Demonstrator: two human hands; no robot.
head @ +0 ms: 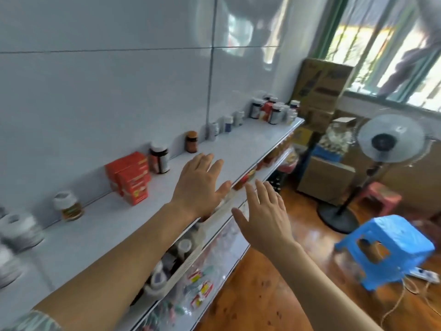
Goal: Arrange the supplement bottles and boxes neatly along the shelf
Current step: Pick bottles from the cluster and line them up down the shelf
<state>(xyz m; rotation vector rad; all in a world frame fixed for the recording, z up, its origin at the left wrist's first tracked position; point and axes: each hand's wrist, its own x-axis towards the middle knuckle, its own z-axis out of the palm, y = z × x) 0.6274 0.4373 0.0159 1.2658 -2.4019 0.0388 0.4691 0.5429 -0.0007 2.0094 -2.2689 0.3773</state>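
Your left hand [200,185] and right hand [265,218] are spread and hold nothing; beyond the red boxes [130,176], the bottles [272,111] at the far end of the shelf [250,144] look still crowded.

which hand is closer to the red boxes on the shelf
Left. The left hand is open above the shelf just right of the red boxes; the right hand is off the shelf edge, farther away.

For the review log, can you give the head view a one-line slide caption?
Both hands, left hand and right hand, open and empty over the white shelf, beside red boxes and scattered supplement bottles.
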